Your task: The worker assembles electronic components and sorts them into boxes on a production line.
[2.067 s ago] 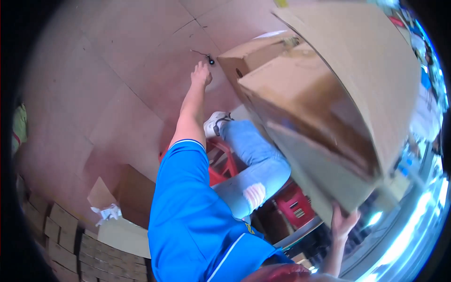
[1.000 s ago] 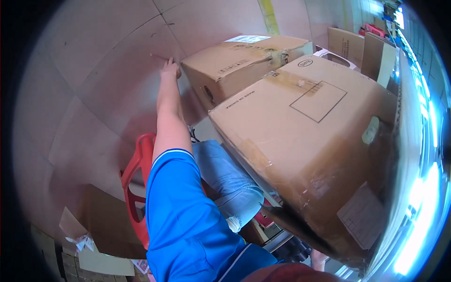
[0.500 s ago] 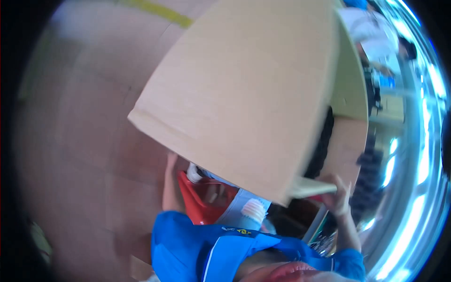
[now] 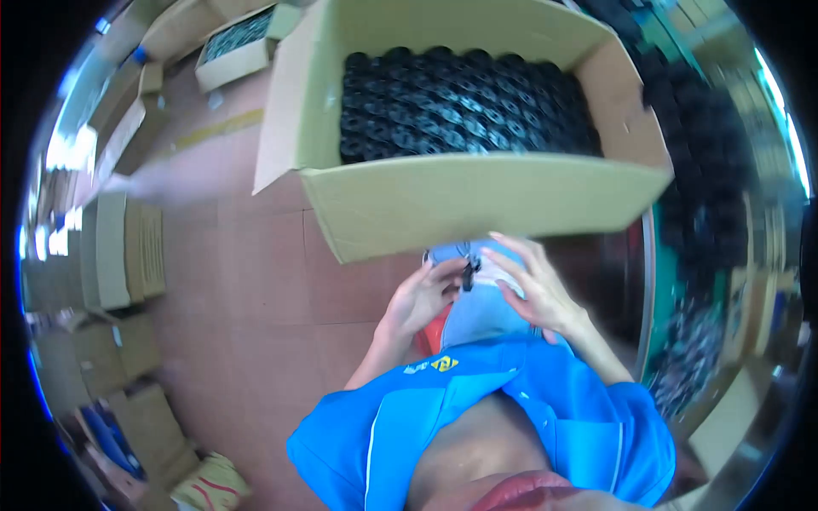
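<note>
My left hand [image 4: 416, 300] is in front of my lap, its fingers curled in at a small black part [image 4: 469, 274]. The part looks pinched at the fingertips; its exact kind is too small to make out. To its right, my right hand [image 4: 538, 288] holds nothing, with fingers apart and their tips close to the lower edge of the near flap. Just beyond both hands stands a large open cardboard box [image 4: 486, 200], its near flap tilted toward me. Packed inside in close rows are many black round parts [image 4: 460, 106] with holes in their tops.
Stacked black parts [image 4: 694, 162] stand right of the box, with a heap of small dark pieces [image 4: 686, 358] nearer me. Cardboard boxes [image 4: 128, 247] line the left side. One box [image 4: 234, 55] at the far left holds greyish pieces. Something red [image 4: 434, 330] shows beneath me.
The large flap that hid the box's inside has come down, showing the black parts. Both hands have left the cardboard and come together before my lap; the view has shifted too.
</note>
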